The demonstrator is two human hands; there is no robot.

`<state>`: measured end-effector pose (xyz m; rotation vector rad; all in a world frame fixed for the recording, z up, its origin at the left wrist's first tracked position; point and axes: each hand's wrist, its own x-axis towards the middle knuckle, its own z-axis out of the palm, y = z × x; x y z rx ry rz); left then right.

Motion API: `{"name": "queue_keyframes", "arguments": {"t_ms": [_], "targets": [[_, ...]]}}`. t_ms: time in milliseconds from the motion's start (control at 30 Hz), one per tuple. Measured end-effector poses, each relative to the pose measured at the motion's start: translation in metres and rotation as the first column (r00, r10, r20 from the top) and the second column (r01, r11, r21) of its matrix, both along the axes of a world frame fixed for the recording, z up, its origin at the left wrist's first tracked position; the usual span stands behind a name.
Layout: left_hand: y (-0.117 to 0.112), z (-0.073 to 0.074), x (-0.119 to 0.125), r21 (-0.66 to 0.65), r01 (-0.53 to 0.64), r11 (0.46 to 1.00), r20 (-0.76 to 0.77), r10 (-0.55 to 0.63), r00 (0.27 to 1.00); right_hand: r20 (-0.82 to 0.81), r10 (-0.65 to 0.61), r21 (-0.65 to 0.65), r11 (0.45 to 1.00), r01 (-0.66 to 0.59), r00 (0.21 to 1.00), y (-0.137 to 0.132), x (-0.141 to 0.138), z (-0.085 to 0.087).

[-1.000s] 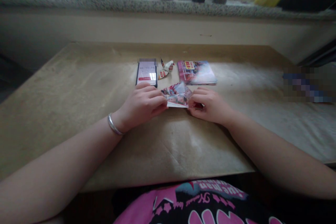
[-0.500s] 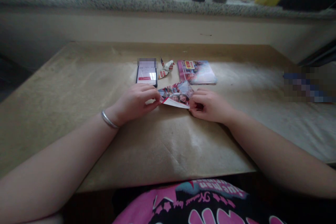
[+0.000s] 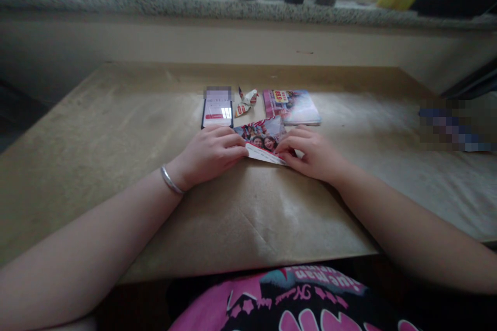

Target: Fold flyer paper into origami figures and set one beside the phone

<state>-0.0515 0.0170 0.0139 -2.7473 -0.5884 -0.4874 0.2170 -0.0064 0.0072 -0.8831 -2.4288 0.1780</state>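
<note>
A folded, printed paper sheet (image 3: pixel 260 133) with a white strip along its near edge lies between my hands on the table. My left hand (image 3: pixel 215 152), a silver bangle on its wrist, is closed over the sheet's left corner, thumb along the near edge. At the right side, my right hand (image 3: pixel 310 152) has its thumb and fingers closed on the paper; the far right corner is partly hidden beneath them. Just beyond the sheet stands a small folded paper bird (image 3: pixel 247 102).
A phone (image 3: pixel 217 111) with a lit screen lies beyond my left hand. Behind the sheet sits a stack of printed leaflets (image 3: pixel 293 106). The table (image 3: pixel 217 217) meets a wall below a granite sill (image 3: pixel 209 8) holding bottles and jars. A blurred blue item (image 3: pixel 462 132) is far right.
My left hand has slid slightly right along the paper. My right fingers have moved further over its right side, and the sheet now lies flatter, its printed face showing more.
</note>
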Motion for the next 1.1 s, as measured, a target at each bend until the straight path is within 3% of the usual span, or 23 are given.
{"name": "queue_keyframes", "arguments": {"t_ms": [267,500,667,867,1100], "targets": [[0.004,-0.003,-0.004,-0.164,0.099,0.981,0.120,-0.080,0.990,-0.108,-0.136,0.058,0.988,0.143,0.985,0.007,0.016,-0.004],[-0.002,-0.001,-0.002,-0.145,0.167,0.975,0.168,-0.142,0.975,-0.145,-0.182,-0.030,0.983,0.180,0.973,0.011,0.021,-0.006],[0.001,-0.004,-0.003,-0.121,0.139,0.983,0.203,-0.112,0.973,-0.102,-0.200,-0.082,0.978,0.193,0.974,0.012,0.020,-0.011],[0.008,-0.008,-0.005,0.005,-0.087,0.996,0.113,0.086,0.990,-0.075,-0.148,-0.109,0.984,0.140,0.986,0.013,0.018,-0.012],[0.006,-0.006,-0.003,-0.007,-0.129,0.992,0.017,0.130,0.991,0.058,-0.209,-0.144,0.966,0.215,0.976,0.010,0.015,-0.010]]}}
